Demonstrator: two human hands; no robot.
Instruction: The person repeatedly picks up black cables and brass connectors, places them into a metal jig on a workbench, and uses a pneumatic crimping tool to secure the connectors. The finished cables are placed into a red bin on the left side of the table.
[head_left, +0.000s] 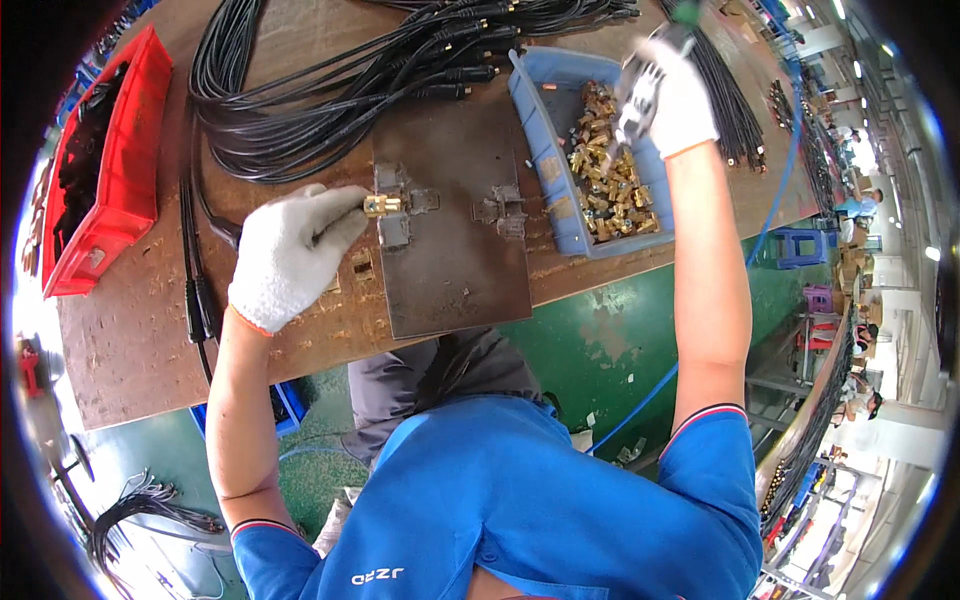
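Note:
My left hand [288,255], in a white knit glove, pinches a small brass fitting [382,205] between thumb and fingertips. The fitting sits at the left metal bracket [394,232] on a dark steel plate [450,280]. A second bracket [503,210] stands near the plate's right edge. Over the blue bin [548,180], my gloved right hand [684,100] is closed around a metallic hand tool [637,100] with a green end. Motion blurs the tool, so its exact kind is unclear. Below it lie many loose brass fittings [612,200] in the bin.
Black cables [290,130] lie bundled across the back of the wooden table [130,350]. At the left stands a red bin [135,180] with black items. More cables [730,100] lie beyond the blue bin. A blue hose [775,205] crosses the table's right side and hangs down.

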